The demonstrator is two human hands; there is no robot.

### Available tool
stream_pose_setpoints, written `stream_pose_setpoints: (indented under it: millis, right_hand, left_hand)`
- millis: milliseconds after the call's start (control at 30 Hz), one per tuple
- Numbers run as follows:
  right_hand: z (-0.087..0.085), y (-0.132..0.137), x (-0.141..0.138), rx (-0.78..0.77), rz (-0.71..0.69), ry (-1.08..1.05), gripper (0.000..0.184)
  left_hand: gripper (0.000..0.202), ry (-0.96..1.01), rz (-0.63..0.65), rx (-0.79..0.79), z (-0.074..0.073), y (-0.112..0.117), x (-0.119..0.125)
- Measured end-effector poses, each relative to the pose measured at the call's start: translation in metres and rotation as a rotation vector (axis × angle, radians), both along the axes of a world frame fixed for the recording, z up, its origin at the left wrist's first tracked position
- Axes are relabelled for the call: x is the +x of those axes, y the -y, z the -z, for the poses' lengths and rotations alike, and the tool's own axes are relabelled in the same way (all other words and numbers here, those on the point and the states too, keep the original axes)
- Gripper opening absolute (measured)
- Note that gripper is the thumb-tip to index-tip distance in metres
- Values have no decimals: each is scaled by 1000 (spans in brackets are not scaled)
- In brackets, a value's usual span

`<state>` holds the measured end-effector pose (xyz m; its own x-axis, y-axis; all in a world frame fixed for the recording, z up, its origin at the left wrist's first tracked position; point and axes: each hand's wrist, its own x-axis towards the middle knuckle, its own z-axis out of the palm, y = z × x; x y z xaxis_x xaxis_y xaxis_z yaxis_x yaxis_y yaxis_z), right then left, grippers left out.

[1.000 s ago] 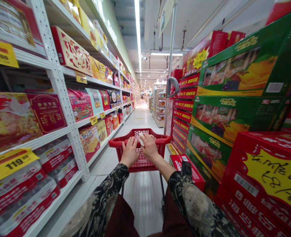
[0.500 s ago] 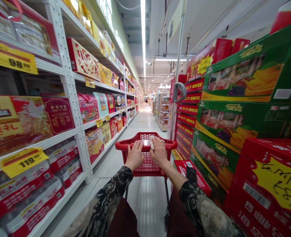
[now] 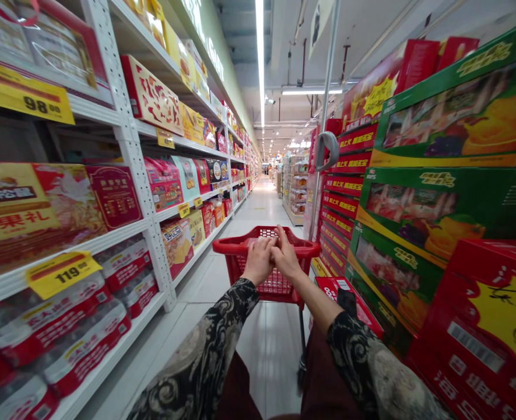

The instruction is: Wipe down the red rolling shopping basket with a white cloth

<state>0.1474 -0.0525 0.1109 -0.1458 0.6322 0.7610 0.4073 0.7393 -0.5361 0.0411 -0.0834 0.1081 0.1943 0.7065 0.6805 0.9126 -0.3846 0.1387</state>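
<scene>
A red plastic shopping cart (image 3: 308, 249) with a mesh basket stands straight in front of me. My left hand (image 3: 259, 260) and my right hand (image 3: 285, 254) meet above its near rim, touching each other. The fingers of my left hand are curled in against the right. On my right hand some fingers point forward and others bend toward the left. Whatever lies between the hands is hidden; the white wad seen earlier under my right fingers does not show. Patterned black sleeves cover both forearms.
White shelves (image 3: 129, 140) with boxed goods, bottle packs and yellow price tags line the left. Stacked green gift boxes (image 3: 409, 201) and red cartons (image 3: 471, 326) crowd the right, with a metal pole (image 3: 327, 99) beside them. A tiled aisle (image 3: 262, 201) runs ahead.
My hands were apart on the cart's rim, the right one with a white wad, perhaps tissue. They have come together and now overlap. The view has shifted slightly left.
</scene>
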Motion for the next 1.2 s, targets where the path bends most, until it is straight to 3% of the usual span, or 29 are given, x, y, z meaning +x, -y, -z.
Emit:
stream_pose_setpoints:
  millis: [133,233,300,400,567,700,833,1067,1200]
  right_hand:
    - [-1,-9,33,34,225,224,36]
    - [5,-11,50,4,318,451,29]
    - [9,-10,53,2,328,513,27]
    - [14,-7,51,30,332,481,26]
    - [19,-4,54,120,303,402,27]
    - [19,-2,55,131,305,383,28]
    - [19,-2,44,118,285,376,25]
    - [24,-16,36,120,237,265,30]
    - [26,-29,41,108,264,223,36]
  left_hand:
    - [35,-63,-132,-16,-7,1,-25]
    - [41,27,-219,-24,-3,-3,-44]
    - [50,47,-195,-21,3,-7,-44]
    - [61,1,-83,-31,6,-11,-23]
    - [65,-111,90,-115,-4,-6,13]
    - [47,-102,103,-137,-9,-1,1]
    - [37,-4,-22,-51,-7,-9,-13]
    - [33,-121,118,34,-8,-29,15]
    - [36,-100,102,8,-7,-32,-18]
